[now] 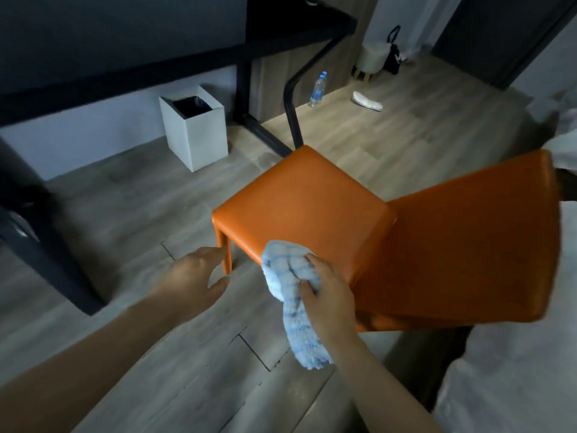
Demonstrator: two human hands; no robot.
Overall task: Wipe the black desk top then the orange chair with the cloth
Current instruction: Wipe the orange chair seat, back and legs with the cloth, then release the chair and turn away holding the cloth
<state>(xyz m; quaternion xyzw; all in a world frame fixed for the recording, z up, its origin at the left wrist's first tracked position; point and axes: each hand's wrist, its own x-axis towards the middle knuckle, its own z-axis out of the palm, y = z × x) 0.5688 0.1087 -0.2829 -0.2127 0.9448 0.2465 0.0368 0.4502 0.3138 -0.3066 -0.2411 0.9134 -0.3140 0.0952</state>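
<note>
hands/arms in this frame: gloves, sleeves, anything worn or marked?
Left hand and right hand are bare, no gloves. Left forearm and right forearm show no sleeves up to the frame edge. No watch, ring, band or marking visible on wrists or fingers.

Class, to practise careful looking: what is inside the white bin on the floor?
The white bin holds a black liner around its opening. Its walls and the dark liner hide the bottom, so any rubbish inside cannot be seen.

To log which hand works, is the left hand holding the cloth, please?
No, the right hand grips the cloth by the orange chair, while the left hand holds nothing.
</note>
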